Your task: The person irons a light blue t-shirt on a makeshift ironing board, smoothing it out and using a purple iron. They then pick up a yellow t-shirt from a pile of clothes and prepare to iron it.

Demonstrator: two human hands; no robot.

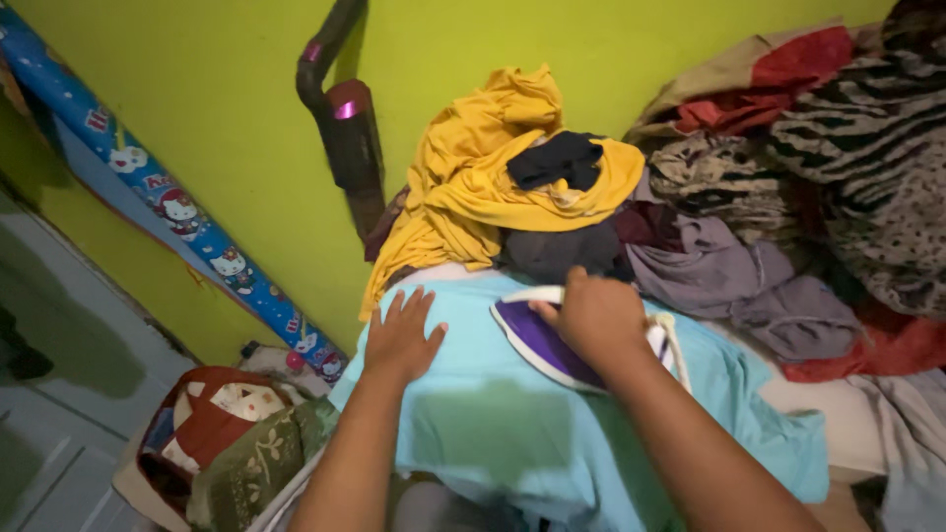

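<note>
A light blue garment (512, 424) lies spread over a padded surface in front of me. My left hand (402, 337) rests flat on its left part, fingers apart. My right hand (591, 317) grips the handle of a purple and white iron (537, 340), which sits on the blue cloth near its far edge. A white cord (674, 340) trails from the iron to the right.
A heap of yellow cloth (493, 177) with a dark piece on top lies just beyond the iron. More crumpled clothes (788, 177) pile up at the right. A basket of fabric (232, 443) stands low left. A patterned blue roll (177, 212) leans on the green wall.
</note>
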